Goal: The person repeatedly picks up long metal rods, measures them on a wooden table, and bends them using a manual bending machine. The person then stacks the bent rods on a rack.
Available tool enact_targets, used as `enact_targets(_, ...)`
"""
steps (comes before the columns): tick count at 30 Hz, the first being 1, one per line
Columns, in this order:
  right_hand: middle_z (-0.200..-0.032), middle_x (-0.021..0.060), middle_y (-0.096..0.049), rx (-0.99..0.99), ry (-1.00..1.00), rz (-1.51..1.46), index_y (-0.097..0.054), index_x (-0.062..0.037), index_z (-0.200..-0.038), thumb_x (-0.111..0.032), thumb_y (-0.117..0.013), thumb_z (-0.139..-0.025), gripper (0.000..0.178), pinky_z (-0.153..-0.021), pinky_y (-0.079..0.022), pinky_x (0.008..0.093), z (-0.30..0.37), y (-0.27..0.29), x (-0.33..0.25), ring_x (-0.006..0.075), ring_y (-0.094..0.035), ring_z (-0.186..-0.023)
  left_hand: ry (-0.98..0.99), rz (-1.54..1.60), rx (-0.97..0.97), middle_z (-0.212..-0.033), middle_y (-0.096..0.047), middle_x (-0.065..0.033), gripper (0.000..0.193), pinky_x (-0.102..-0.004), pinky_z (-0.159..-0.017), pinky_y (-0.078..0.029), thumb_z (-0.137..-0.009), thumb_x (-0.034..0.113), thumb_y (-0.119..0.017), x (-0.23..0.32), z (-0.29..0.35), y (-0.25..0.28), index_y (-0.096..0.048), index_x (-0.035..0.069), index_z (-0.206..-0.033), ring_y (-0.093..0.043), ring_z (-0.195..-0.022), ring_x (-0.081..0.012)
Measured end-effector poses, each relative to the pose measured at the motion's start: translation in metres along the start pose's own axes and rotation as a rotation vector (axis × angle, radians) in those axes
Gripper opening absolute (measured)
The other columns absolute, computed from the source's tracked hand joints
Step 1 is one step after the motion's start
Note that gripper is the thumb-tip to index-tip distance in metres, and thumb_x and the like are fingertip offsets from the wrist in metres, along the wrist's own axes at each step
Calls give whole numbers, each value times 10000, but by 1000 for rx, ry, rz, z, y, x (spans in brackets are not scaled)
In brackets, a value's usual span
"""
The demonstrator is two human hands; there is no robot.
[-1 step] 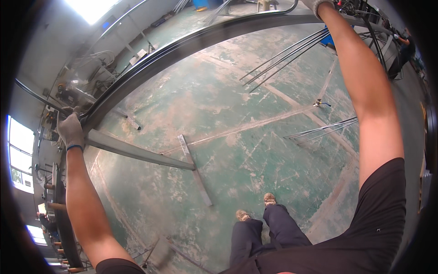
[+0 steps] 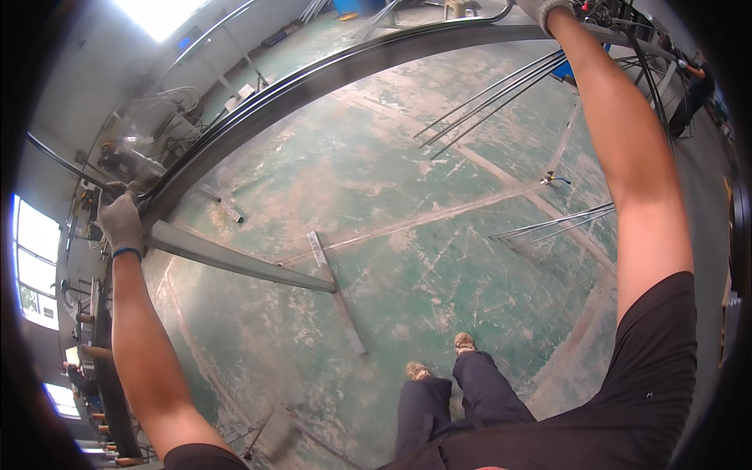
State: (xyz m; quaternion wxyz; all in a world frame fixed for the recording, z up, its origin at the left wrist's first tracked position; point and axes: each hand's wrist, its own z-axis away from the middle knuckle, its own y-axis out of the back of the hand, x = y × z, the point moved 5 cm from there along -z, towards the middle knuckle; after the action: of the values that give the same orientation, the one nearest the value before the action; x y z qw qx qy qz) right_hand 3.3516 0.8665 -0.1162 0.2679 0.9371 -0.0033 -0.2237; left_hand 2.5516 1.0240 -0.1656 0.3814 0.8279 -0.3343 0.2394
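Note:
A long grey metal beam (image 2: 266, 117) crosses in front of me at the height of my raised hands, with its leg standing on the floor. Thin dark metal rod (image 2: 352, 53) lies along its top and curves upward at the right end. At the beam's left end, my left hand (image 2: 121, 221), in a pale work glove, is closed around the dark rod, some of which sticks out to the left. My right hand (image 2: 542, 9), also gloved, is by the rod's bent right end. The top edge of the view cuts off its fingers, so its grip is hidden.
A flat foot bar (image 2: 348, 317) supports the beam's leg (image 2: 243, 262). Several thin rods (image 2: 493, 102) jut out at the right, with more rods (image 2: 556, 225) lower down. A small valve-like fitting (image 2: 548, 178) lies on the floor. Another person (image 2: 693, 90) stands at far right.

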Motion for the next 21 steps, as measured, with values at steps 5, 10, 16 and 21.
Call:
enact_targets(5, -1233, 226, -641, -12, -15, -52, -646, -59, -1187, -276, -521, -1021, 300, -1114, -406, 498, 24, -33, 23, 376, -582, -1199, 63, 82, -126, -883, -714, -36, 61, -313, -752, -524, -963, 87, -728, -10, -12, 2, -742, 27, -969, -652, -802, -129)
enact_targets(10, -1204, 216, -649, -9, 1, -121, -650, -60, -1167, -253, -523, -1010, 279, -1088, -420, 491, 21, -43, 31, 366, -592, -1171, -38, -288, -150, -940, -763, -40, 232, -331, -757, -534, -984, 241, -753, 5, -4, 11, -821, 21, -1017, -688, -851, -135)
enact_targets(16, -1169, 204, -659, -6, 6, -183, -655, -60, -1142, -225, -526, -997, 254, -1058, -436, 482, 18, -46, 43, 355, -604, -1136, 8, -63, -52, -832, -694, -39, 135, -316, -718, -502, -947, 173, -783, 35, 18, 8, -722, 54, -964, -649, -781, -138)
enact_targets(21, -1140, 194, -667, -15, 4, -205, -659, -60, -1122, -201, -528, -987, 235, -1032, -449, 474, 18, -50, 50, 345, -614, -1107, 110, -123, -68, -919, -754, -71, 184, -355, -650, -554, -949, 196, -798, 43, 21, 2, -778, 14, -956, -695, -796, -159)
